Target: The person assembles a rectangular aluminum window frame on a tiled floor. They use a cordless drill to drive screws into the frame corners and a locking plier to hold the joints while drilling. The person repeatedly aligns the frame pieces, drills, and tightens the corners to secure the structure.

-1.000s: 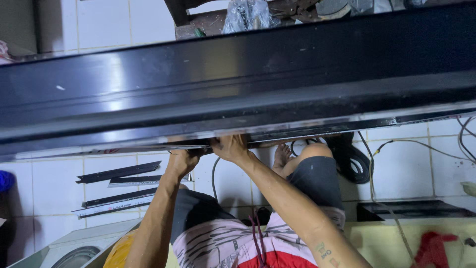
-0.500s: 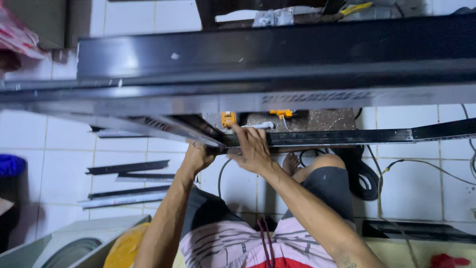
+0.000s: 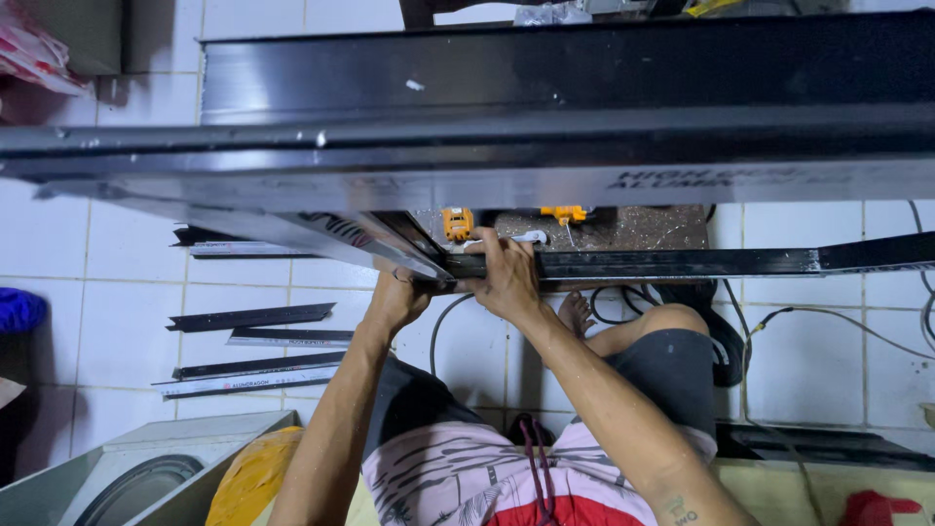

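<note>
Both hands clamped at the corner joint: left hand (image 3: 394, 302) on angled black profile (image 3: 341, 239), right hand (image 3: 506, 278) on horizontal profile (image 3: 682, 263); stiff, light, probably slick.

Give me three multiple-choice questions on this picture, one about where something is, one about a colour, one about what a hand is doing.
1. Where do the cut-off dark strips lie?
A. on the white tiled floor
B. on the person's lap
C. in the blue thing at the left edge

2. What colour are the two small tool parts on the speckled board?
A. green
B. yellow-orange
C. white

3. What is the right hand doing?
A. hanging free
B. holding a cable
C. gripping the long dark metal bar

Answers: 1 A, they rest flat on tiles; 2 B, both show yellow-orange; 3 C, its fingers wrap the bar beside the left hand.
</note>
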